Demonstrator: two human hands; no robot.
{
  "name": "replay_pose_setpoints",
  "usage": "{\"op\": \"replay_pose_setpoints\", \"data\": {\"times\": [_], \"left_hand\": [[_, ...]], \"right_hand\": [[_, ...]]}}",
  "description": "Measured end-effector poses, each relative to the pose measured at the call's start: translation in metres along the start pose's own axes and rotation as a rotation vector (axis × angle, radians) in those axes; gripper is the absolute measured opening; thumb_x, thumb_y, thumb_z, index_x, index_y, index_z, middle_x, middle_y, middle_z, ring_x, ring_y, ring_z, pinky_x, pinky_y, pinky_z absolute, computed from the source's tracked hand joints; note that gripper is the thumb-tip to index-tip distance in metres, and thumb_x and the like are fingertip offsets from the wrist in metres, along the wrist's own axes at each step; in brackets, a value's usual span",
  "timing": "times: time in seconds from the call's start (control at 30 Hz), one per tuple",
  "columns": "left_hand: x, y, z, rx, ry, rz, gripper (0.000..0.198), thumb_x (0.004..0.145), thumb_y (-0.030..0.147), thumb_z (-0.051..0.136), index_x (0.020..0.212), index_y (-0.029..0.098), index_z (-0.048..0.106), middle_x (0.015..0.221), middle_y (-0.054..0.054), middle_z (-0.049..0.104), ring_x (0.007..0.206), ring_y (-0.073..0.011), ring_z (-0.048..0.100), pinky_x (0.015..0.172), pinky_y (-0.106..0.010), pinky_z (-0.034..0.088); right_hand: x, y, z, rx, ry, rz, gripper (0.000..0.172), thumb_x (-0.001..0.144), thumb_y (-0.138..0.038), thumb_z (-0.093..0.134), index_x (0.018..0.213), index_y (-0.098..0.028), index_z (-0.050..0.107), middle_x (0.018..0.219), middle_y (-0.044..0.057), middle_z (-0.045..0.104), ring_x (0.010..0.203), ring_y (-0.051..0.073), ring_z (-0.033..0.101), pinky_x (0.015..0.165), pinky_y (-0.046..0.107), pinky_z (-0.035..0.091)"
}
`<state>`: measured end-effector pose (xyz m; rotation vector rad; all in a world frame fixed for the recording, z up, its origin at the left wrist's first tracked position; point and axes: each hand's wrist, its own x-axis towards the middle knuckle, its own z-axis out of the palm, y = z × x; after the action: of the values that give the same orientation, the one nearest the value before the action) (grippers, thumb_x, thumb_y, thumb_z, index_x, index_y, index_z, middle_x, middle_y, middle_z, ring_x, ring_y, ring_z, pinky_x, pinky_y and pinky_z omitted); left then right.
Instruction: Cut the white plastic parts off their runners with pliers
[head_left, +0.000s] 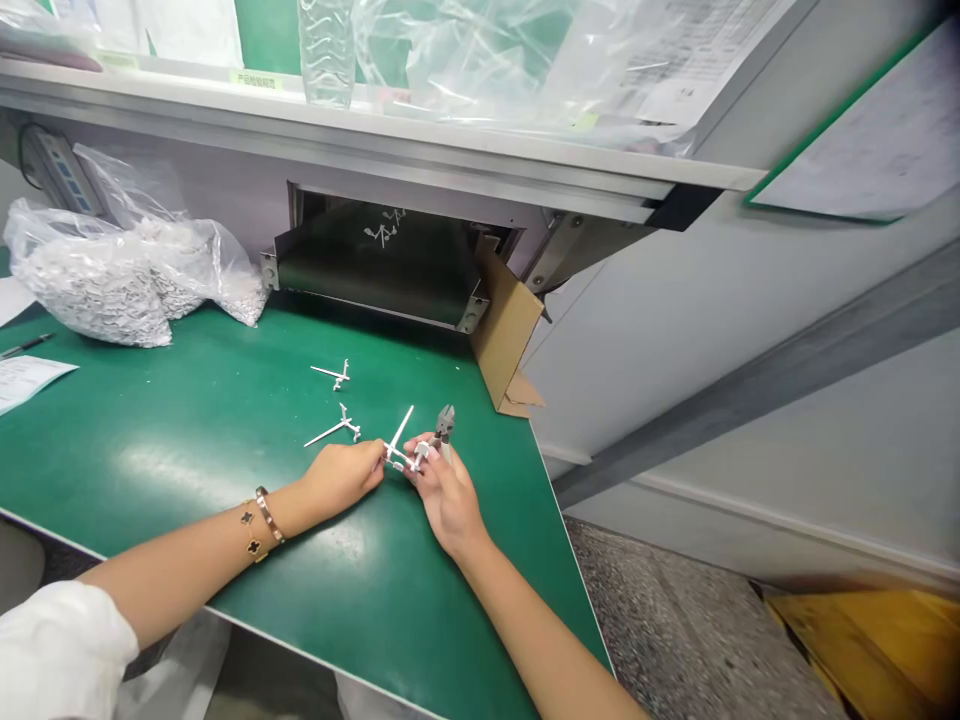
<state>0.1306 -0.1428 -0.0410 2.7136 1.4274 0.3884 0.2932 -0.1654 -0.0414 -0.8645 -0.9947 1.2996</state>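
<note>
My left hand rests on the green table, fingers pinched on a white plastic sprue piece whose long stem points up and away. My right hand meets it from the right, closed around small cutting pliers with the jaws pointing away, and its fingertips also touch the sprue. Two more white sprue pieces lie on the table just beyond, one close to my left hand and one farther back.
A dark conveyor belt ends at the table's back edge with another sprue on it. A cardboard flap stands right of it. Clear bags of white parts lie back left, with papers and a pen. The table's right edge drops to the floor.
</note>
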Motion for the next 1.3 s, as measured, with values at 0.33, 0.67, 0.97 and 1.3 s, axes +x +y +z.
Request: {"op": "replay_pose_setpoints", "data": {"times": [0.33, 0.67, 0.97, 1.3], "left_hand": [[0.009, -0.013, -0.006, -0.158, -0.045, -0.133, 0.022, 0.088, 0.029, 0.042, 0.101, 0.016, 0.055, 0.081, -0.006, 0.062, 0.079, -0.0187, 0.060, 0.072, -0.029, 0.041], [0.011, -0.016, -0.005, -0.453, 0.031, -0.106, 0.020, 0.086, 0.028, 0.045, 0.095, 0.016, 0.058, 0.076, -0.001, 0.060, 0.068, -0.0136, 0.053, 0.063, -0.024, 0.037], [0.010, -0.013, -0.007, -0.457, 0.023, -0.077, 0.021, 0.089, 0.028, 0.041, 0.093, 0.016, 0.057, 0.076, -0.001, 0.060, 0.069, -0.0129, 0.053, 0.064, -0.024, 0.037], [-0.018, 0.017, -0.061, -0.401, 0.219, -0.081, 0.027, 0.094, 0.029, 0.032, 0.101, 0.016, 0.054, 0.092, -0.004, 0.062, 0.081, -0.0142, 0.056, 0.073, -0.025, 0.040]], "right_hand": [[0.004, 0.006, -0.013, -0.530, 0.003, -0.260, 0.021, 0.075, -0.037, 0.062, 0.085, -0.021, 0.053, 0.084, 0.000, 0.059, 0.079, 0.013, 0.056, 0.080, 0.033, 0.045], [0.003, 0.008, -0.014, -0.689, -0.025, -0.490, 0.011, 0.077, -0.027, 0.059, 0.086, -0.024, 0.053, 0.080, 0.000, 0.058, 0.073, 0.015, 0.057, 0.072, 0.034, 0.048], [0.009, 0.011, -0.020, -0.643, 0.015, -0.457, 0.017, 0.071, -0.015, 0.054, 0.085, -0.023, 0.052, 0.076, -0.003, 0.053, 0.070, 0.012, 0.054, 0.068, 0.029, 0.047], [0.015, 0.016, -0.024, -0.724, 0.027, -0.452, 0.010, 0.074, -0.016, 0.053, 0.081, -0.023, 0.052, 0.071, -0.003, 0.050, 0.065, 0.012, 0.052, 0.064, 0.028, 0.047]]}}
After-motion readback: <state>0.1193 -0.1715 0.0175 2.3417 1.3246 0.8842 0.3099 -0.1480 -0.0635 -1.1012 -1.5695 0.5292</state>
